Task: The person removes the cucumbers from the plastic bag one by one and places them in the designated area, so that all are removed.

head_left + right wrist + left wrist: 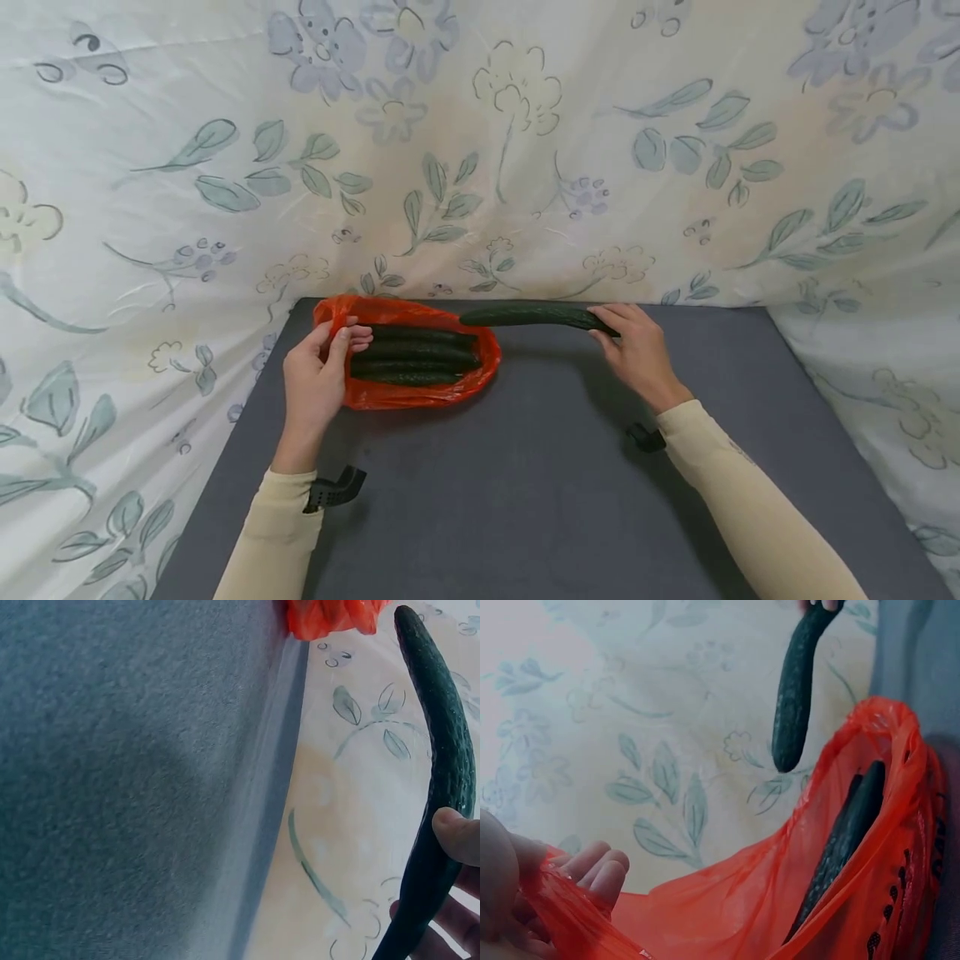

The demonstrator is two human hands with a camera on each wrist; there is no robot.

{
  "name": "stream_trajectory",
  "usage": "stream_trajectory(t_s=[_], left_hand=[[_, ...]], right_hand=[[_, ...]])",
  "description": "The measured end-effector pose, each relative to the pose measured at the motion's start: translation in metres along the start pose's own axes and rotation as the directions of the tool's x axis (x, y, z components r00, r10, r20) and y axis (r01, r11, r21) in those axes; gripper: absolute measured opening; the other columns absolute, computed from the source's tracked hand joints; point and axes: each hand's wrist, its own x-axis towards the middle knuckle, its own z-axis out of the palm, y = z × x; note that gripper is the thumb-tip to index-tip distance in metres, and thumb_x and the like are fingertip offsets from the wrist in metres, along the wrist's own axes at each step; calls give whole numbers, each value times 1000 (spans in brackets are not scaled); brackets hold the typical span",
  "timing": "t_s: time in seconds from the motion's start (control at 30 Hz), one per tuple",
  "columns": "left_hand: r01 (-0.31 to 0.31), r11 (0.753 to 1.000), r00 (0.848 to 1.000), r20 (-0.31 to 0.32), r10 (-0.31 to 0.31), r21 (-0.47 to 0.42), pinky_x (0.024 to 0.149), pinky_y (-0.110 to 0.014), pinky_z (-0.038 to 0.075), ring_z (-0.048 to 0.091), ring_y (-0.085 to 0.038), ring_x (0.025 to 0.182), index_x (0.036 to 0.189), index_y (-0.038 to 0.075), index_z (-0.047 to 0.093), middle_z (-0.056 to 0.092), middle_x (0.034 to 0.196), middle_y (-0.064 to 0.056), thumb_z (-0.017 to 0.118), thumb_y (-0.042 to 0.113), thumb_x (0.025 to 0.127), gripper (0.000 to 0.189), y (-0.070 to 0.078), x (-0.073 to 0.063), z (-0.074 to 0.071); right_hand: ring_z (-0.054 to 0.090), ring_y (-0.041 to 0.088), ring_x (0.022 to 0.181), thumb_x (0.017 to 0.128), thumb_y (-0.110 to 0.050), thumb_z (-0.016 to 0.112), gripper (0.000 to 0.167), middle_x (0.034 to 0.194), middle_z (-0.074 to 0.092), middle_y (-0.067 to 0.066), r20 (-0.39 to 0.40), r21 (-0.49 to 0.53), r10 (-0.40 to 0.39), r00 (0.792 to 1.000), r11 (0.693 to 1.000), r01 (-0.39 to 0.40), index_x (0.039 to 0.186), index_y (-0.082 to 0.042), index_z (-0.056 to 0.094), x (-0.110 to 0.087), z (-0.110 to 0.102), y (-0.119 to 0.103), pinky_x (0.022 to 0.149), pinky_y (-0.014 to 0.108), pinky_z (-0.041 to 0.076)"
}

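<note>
An orange-red plastic bag (420,400) lies with its mouth spread at the back left of the table. Several dark green cucumbers (416,351) lie side by side inside it. My left hand (318,375) pinches the bag's left edge between thumb and fingers, as the left wrist view shows too. My right hand (637,350) grips one long cucumber (525,314) by its right end. That cucumber is held level above the table, its far tip over the bag's right rim. In the right wrist view, thumb and fingers wrap the slightly curved cucumber (442,735).
The dark grey table (510,500) stretches out in front of me. A floral cloth (480,167) hangs behind it and along both sides. A black strap (335,489) is on the left wrist, and another strap (647,437) on the right.
</note>
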Motion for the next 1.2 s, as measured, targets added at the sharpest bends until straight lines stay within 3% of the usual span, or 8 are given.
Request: stream_trajectory(t_s=[0.3, 0.53, 1.2], left_hand=[[1, 1000, 1000, 13, -2, 22, 92, -22, 60, 77, -26, 96, 125, -3, 75, 80, 112, -12, 60, 12, 113, 24, -1, -1, 0], [-5, 996, 1000, 11, 4, 92, 93, -16, 57, 77, -24, 97, 126, -1, 77, 80, 113, -10, 59, 14, 114, 26, -5, -1, 0], [-7, 999, 1000, 17, 6, 42, 93, -24, 61, 77, -21, 97, 124, -1, 77, 80, 111, -8, 61, 14, 113, 24, -6, 2, 7]], right_hand=[[65, 41, 115, 89, 1, 88, 44, 126, 72, 19, -27, -46, -1, 1000, 999, 0, 132, 0, 76, -6, -4, 14, 94, 63, 57], [64, 42, 115, 89, 2, 88, 43, 125, 73, 20, -26, -75, 13, 1000, 997, -15, 130, 1, 76, -7, -11, 26, 96, 64, 56], [64, 41, 108, 89, 1, 88, 44, 124, 72, 20, 53, -138, 34, 998, 990, -27, 131, -1, 76, -23, -19, 63, 89, 63, 56]])
